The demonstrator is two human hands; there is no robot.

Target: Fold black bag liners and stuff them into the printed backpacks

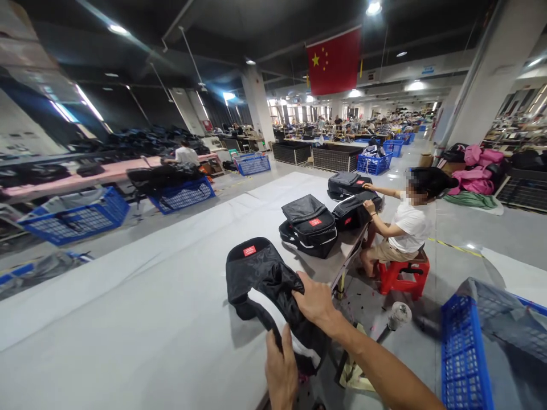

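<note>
A black backpack point(273, 273) with a red label and a white strip lies at the near edge of the white table. My right hand point(315, 302) is closed on its black fabric at the right side, fingertips pressed into the cloth. My left hand point(282, 364) pinches the near edge by the white strip, its thumb and fingers on either side of the material. Part of the bag's underside is hidden. Beyond it, black backpacks with red labels form a stack point(310, 225) on the table.
A co-worker point(408, 225) on a red stool point(405, 276) handles another black backpack point(356, 208) at the table's right edge. A blue crate point(465, 353) stands at lower right, near a white-topped post point(400, 316). More blue crates point(77, 216) stand left of the white table point(149, 307).
</note>
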